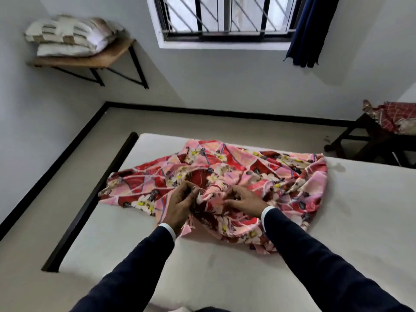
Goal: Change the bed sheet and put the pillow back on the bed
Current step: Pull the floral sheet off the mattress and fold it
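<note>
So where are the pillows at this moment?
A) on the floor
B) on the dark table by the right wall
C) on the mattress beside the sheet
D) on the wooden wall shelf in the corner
D: the two pillows lie stacked on the wooden wall shelf, away from the bare mattress.

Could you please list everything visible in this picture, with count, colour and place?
bed sheet: one, pink and red floral, bunched on the mattress
mattress: one, white, bare, on a dark bed frame
pillows: two, white with brown checks, stacked on the wall shelf
wall shelf: one, wooden, upper left
window: one, dark-barred, top centre
curtain: one, dark blue, right of the window
stool: one, dark, far right
cloth: one, red patterned, on the stool
left hand: gripping the sheet
right hand: gripping the sheet
</note>
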### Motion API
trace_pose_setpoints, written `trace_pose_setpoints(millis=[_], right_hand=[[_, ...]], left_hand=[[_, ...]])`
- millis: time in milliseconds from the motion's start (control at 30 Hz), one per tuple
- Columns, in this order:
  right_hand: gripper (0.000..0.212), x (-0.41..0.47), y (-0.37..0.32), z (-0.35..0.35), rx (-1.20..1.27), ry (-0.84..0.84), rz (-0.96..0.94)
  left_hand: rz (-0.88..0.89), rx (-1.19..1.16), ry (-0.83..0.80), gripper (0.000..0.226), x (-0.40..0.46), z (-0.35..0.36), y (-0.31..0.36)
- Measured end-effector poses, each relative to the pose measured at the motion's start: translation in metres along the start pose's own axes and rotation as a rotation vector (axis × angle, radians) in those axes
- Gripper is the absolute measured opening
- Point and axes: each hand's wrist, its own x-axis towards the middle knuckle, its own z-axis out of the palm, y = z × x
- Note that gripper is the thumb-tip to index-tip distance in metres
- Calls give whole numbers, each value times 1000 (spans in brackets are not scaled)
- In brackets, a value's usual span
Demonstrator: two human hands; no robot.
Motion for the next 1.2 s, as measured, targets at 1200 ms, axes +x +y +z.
trace_pose_setpoints(millis=[1200], right_hand=[[42,58,-19,97,-709,31,51]], left_hand=[[297,321,843,25,-51,-295,84]])
